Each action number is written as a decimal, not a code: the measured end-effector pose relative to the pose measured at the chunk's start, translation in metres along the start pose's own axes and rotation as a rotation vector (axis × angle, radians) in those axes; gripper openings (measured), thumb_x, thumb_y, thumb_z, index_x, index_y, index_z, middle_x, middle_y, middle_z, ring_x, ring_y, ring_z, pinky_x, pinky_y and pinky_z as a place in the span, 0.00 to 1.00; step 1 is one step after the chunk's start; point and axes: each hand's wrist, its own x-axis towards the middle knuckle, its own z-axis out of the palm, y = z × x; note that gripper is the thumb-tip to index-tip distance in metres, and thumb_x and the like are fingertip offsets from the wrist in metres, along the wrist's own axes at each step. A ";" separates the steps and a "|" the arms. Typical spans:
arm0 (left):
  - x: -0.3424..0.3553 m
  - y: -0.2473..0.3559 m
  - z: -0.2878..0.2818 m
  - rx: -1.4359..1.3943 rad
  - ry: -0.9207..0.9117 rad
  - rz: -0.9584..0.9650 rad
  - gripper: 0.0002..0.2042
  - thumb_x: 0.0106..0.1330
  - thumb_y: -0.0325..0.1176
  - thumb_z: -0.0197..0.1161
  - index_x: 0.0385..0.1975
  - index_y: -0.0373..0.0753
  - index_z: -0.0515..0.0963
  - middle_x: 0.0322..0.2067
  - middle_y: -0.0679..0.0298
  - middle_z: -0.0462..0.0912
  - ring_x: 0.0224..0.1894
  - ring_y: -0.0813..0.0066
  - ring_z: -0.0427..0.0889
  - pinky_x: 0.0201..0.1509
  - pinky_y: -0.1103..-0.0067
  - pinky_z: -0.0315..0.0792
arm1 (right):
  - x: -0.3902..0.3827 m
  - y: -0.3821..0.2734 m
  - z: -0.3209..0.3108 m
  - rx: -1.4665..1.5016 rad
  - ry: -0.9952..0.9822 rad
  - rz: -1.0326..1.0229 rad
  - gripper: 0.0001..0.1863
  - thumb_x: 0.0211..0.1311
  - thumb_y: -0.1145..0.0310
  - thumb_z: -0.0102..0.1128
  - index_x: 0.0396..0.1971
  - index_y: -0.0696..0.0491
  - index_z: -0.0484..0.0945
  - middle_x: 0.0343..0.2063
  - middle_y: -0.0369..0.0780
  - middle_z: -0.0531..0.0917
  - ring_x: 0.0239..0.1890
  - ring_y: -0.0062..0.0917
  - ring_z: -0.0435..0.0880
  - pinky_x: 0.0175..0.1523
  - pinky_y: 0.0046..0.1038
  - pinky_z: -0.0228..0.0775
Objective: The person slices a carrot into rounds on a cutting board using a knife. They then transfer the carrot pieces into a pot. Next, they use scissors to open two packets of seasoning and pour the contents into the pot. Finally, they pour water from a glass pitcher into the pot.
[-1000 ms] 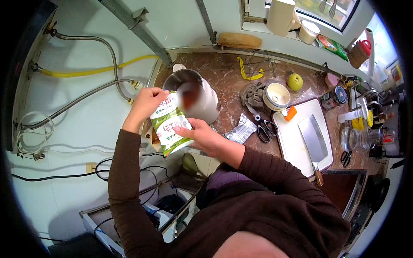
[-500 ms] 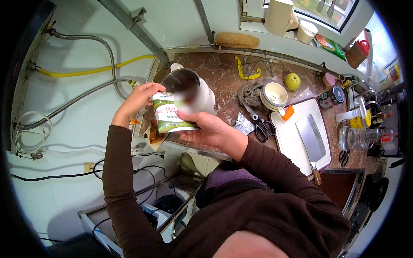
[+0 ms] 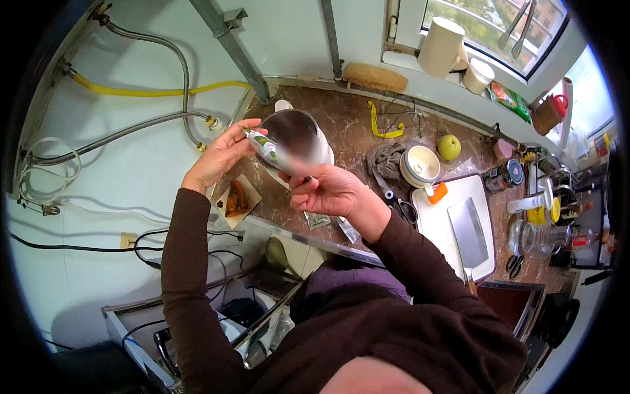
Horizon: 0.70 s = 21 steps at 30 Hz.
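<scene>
A green-and-white milk pouch [image 3: 265, 147] is held between my two hands, tilted over the mouth of a white, metal-lined jug [image 3: 326, 150] at the counter's left end. My left hand [image 3: 226, 154] pinches the pouch's left end with thumb and fingers, beside the jug's rim. At the opposite end, my right hand [image 3: 331, 189] has its fingers curled in front of the jug. A blurred patch covers the pouch's right part and some of the jug's dark inside, so the contents and any pouring cannot be made out.
Right of the jug lie a grey cloth [image 3: 386, 159], scissors [image 3: 403, 209] and a lidded cream pot [image 3: 420, 165]. A cleaver [image 3: 469, 230] rests on a white cutting board [image 3: 436, 226]. Brown pieces on paper [image 3: 236, 200] lie at the counter's left corner.
The pouch has turned from showing its broad printed face to nearly edge-on, and has risen over the jug's mouth. My right hand has turned, and the view has shifted slightly.
</scene>
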 end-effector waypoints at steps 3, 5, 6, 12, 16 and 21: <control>-0.002 -0.003 0.000 0.133 0.048 0.011 0.18 0.67 0.28 0.53 0.56 0.41 0.66 0.48 0.67 0.74 0.48 0.84 0.72 0.52 0.83 0.66 | -0.003 -0.005 0.002 0.052 -0.034 0.030 0.14 0.67 0.65 0.52 0.43 0.61 0.69 0.17 0.29 0.74 0.13 0.08 0.62 0.30 0.17 0.53; 0.003 -0.004 0.002 0.224 0.073 0.015 0.14 0.65 0.24 0.55 0.50 0.41 0.70 0.40 0.71 0.77 0.43 0.87 0.74 0.47 0.85 0.67 | -0.004 -0.010 -0.004 0.053 -0.057 0.025 0.14 0.68 0.65 0.51 0.43 0.62 0.69 0.17 0.29 0.74 0.13 0.08 0.61 0.30 0.18 0.53; 0.005 -0.002 0.002 0.291 0.081 -0.002 0.13 0.64 0.24 0.56 0.48 0.40 0.71 0.39 0.71 0.77 0.42 0.86 0.74 0.47 0.85 0.68 | -0.006 -0.012 -0.004 0.027 -0.048 0.030 0.16 0.67 0.63 0.52 0.43 0.62 0.69 0.16 0.29 0.73 0.13 0.08 0.62 0.31 0.19 0.55; 0.007 -0.008 0.001 0.454 0.184 -0.003 0.08 0.62 0.24 0.59 0.41 0.38 0.74 0.32 0.75 0.76 0.36 0.88 0.73 0.42 0.86 0.68 | -0.022 -0.020 0.011 -0.392 0.128 -0.008 0.25 0.67 0.45 0.43 0.47 0.53 0.69 0.20 0.34 0.74 0.18 0.14 0.64 0.31 0.19 0.58; 0.009 -0.012 0.009 0.397 0.214 0.067 0.07 0.62 0.24 0.59 0.39 0.37 0.74 0.31 0.75 0.76 0.35 0.88 0.74 0.42 0.86 0.69 | -0.042 -0.016 0.034 -0.887 0.325 -0.175 0.33 0.62 0.32 0.35 0.50 0.45 0.69 0.25 0.37 0.75 0.21 0.15 0.64 0.30 0.17 0.58; 0.016 -0.021 0.007 0.360 0.239 0.126 0.05 0.62 0.25 0.60 0.36 0.37 0.75 0.29 0.75 0.76 0.33 0.89 0.73 0.39 0.86 0.68 | -0.043 -0.026 0.010 -1.308 0.285 -0.459 0.34 0.58 0.37 0.52 0.54 0.49 0.67 0.27 0.34 0.75 0.25 0.14 0.70 0.30 0.16 0.60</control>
